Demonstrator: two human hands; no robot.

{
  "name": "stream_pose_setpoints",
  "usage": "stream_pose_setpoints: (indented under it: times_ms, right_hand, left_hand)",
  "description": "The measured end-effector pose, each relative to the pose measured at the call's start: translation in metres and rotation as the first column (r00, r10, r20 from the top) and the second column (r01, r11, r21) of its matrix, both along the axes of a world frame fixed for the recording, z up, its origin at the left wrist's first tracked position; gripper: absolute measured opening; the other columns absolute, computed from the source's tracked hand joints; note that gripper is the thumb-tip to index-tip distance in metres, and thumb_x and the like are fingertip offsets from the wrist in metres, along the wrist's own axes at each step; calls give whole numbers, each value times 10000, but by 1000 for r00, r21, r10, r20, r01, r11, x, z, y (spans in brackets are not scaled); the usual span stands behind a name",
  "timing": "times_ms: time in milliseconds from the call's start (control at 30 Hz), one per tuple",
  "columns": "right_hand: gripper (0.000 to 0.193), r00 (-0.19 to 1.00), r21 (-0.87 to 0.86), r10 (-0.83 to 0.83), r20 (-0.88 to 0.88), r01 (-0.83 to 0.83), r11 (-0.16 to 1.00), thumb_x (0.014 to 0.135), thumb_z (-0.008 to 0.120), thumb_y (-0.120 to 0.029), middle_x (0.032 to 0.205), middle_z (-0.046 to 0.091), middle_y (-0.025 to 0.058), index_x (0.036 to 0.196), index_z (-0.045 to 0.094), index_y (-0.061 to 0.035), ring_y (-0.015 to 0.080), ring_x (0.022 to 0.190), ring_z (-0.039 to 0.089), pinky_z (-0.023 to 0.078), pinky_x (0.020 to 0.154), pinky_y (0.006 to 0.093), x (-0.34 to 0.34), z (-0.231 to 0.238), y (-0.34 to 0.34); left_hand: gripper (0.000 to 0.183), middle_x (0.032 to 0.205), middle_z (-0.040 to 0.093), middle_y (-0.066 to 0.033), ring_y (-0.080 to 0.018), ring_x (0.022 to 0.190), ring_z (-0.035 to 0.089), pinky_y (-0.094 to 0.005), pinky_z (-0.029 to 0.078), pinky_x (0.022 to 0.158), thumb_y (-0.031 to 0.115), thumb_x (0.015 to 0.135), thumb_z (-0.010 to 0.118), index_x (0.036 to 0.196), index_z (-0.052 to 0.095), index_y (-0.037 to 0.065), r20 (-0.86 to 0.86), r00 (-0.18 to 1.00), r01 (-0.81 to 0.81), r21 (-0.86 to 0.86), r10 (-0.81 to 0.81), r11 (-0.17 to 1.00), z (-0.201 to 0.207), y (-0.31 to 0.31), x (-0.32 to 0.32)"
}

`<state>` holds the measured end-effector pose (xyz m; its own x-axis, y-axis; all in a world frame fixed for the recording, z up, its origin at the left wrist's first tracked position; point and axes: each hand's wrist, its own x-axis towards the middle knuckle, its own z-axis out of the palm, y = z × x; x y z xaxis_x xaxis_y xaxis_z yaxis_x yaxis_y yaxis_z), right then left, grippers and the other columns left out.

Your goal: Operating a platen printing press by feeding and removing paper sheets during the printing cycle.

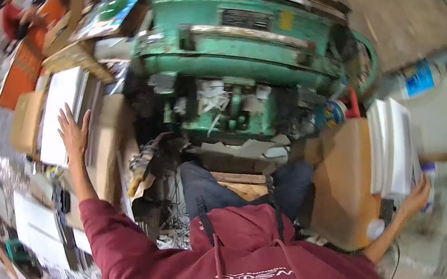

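To the left, my left hand [74, 136] lies flat with fingers spread on a stack of white paper [59, 102]. That stack rests on a brown cardboard-coloured block [111, 140]. Far to the right, my right hand [415, 198] has its fingers bent around the near edge of a second stack of white paper [393, 146], which is fanned into several curved bundles. Those bundles stand at the right end of a tan board surface [340, 185]. Some of the right fingertips are hidden at the paper's edge.
A large green machine [233, 55] with a metal bar stands straight ahead, paper scraps in its lower opening. Shredded paper [173, 225] litters the floor by my knees. More white sheets [40, 229] lie at the left. A brown wooden board [403, 15] is at the far right.
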<state>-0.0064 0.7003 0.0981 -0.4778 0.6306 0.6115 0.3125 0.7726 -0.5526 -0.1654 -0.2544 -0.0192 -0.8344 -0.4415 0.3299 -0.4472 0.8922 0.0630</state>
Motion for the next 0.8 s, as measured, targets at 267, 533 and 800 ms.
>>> stream_pose_setpoints:
  times_ms: [267, 533, 800]
  right_hand:
    - [170, 880, 142, 442, 172, -466, 873, 988, 625, -63, 1116, 746, 92, 1103, 722, 15, 148, 1035, 673, 491, 933, 262, -56, 156, -121]
    - [185, 707, 272, 633, -315, -572, 774, 944, 632, 69, 1097, 723, 212, 1121, 686, 84, 258, 1006, 701, 560, 936, 359, -82, 161, -146]
    - [221, 719, 283, 647, -255, -584, 761, 971, 583, 70, 1114, 736, 202, 1153, 702, 30, 305, 1047, 707, 570, 918, 390, -101, 73, -152]
  left_hand:
    - [969, 1600, 410, -104, -312, 1462, 407, -447, 363, 1189, 176, 689, 903, 1541, 443, 180, -398, 289, 957, 131, -871, 258, 156, 339, -62]
    - [439, 1041, 690, -84, -315, 1051, 646, -447, 461, 991, 149, 867, 718, 1289, 600, 132, -395, 241, 959, -43, -887, 280, 210, 430, -67]
    - [125, 839, 628, -13, -220, 823, 596, -375, 451, 754, 50, 838, 647, 915, 572, 115, -456, 248, 890, -242, -855, 387, 164, 384, -59]
